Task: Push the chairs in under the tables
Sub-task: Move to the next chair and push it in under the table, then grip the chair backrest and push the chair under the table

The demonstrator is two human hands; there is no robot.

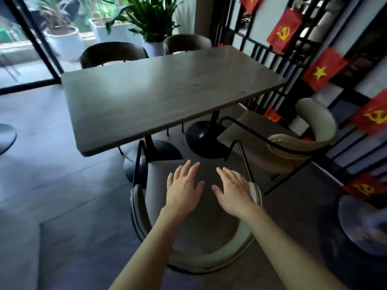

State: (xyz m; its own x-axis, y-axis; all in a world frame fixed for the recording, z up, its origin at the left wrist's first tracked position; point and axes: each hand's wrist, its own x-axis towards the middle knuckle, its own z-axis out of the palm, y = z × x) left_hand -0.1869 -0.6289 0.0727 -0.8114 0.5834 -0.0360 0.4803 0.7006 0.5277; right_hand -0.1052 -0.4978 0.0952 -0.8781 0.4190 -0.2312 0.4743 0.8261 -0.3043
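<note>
Grey tiled floor (62,195) — dark wooden table (163,91) bare, flags (323,70) on partition.

One rectangular dark wooden tabletop (163,91). Four curved-back upholstered chairs: a pale one nearest (209,262), a pale one at right (314,120), two dark ones beyond (113,52) (186,41). Two bare hands (183,189) (234,190). At least seven red paper flags, one star-marked (322,70). Two round black pedestal bases (205,141) (152,162).

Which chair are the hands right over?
The near pale chair, directly under both open hands; the other pale chair stands right, two dark ones beyond the table.
</note>
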